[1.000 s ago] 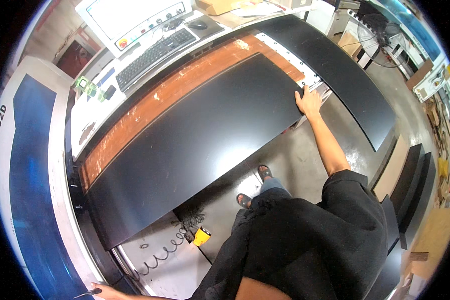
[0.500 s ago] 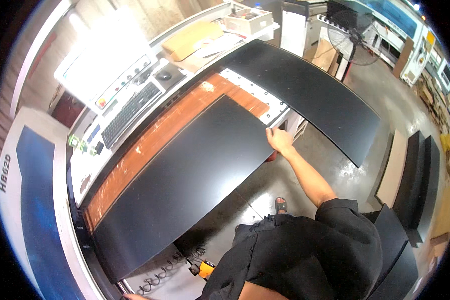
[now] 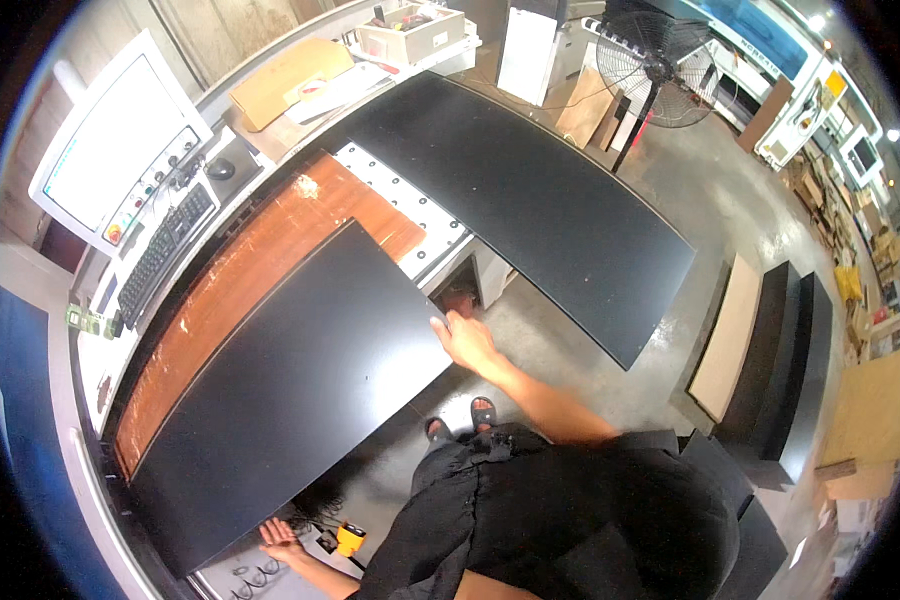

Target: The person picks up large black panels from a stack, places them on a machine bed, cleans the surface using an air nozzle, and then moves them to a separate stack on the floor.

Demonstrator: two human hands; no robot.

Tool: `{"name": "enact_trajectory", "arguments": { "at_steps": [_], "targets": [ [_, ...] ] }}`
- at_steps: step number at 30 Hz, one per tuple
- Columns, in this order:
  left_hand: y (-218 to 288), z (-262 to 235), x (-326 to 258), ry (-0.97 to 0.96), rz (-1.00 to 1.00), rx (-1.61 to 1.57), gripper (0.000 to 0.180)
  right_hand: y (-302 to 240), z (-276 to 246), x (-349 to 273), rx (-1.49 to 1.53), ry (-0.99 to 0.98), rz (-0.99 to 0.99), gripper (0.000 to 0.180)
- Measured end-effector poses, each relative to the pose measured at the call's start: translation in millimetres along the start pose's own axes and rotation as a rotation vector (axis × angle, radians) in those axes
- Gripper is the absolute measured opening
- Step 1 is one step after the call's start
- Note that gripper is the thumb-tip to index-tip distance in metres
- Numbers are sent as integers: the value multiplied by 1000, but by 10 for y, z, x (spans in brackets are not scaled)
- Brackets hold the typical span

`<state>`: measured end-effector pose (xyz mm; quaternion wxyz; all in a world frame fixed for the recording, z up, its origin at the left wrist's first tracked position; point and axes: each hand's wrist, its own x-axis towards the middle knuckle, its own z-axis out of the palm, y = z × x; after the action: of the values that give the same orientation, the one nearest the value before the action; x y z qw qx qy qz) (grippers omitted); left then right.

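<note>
A large flat black panel (image 3: 290, 390) lies at a slant on a brown wood-grain board, its near edge jutting past it. My right hand (image 3: 465, 340) is closed on the panel's right end, thumb at the top edge and other fingers hidden. By the near left edge, my left hand (image 3: 281, 541) is palm up with fingers outstretched, holding nothing. Whether its fingertips touch the panel I cannot tell. The brown board (image 3: 255, 250) shows along the panel's far side. Farther right, a second black panel (image 3: 530, 200) lies beyond a white strip with black dots (image 3: 400, 205).
A monitor (image 3: 120, 145), keyboard (image 3: 165, 240) and cardboard piece (image 3: 290, 80) line the far left side. A standing fan (image 3: 655, 70) is at the back. Long boards (image 3: 760, 370) stand at right. A yellow-and-black device (image 3: 350, 538) with a coiled cable hangs below the panel.
My view has swung to the right. The nearer panel has shifted toward me, baring more of the brown board. My left hand has come fully into sight; my right keeps its grip.
</note>
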<state>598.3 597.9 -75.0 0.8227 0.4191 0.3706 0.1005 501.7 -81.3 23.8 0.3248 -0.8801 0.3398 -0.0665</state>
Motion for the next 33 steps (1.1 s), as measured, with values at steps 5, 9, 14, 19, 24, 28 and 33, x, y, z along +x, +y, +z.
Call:
{"name": "enact_trajectory", "arguments": {
  "at_steps": [5,9,14,19,24,28,33],
  "targets": [
    [88,361,93,156,103,-70,80,124,-128,-509,117,-70,55,51],
    [-106,723,-102,346,275,-40,80,215,-205,-699,132,-98,104,52],
    [-214,646,-265,313,203,-59,80,268,-463,-843,116,-111,107,54],
    [-370,663,-664,295,184,-75,80,432,-981,-973,142,-48,108,53],
    [-736,553,-1464,270,149,-103,80,810,-1746,-1048,134,-27,131,54],
    [-1141,682,-2127,224,94,-129,80,1392,-2419,-1122,39,45,130,53],
    [-1782,1095,-3135,119,14,-166,80,2408,-2995,-1313,87,228,179,49]
  ]
}}
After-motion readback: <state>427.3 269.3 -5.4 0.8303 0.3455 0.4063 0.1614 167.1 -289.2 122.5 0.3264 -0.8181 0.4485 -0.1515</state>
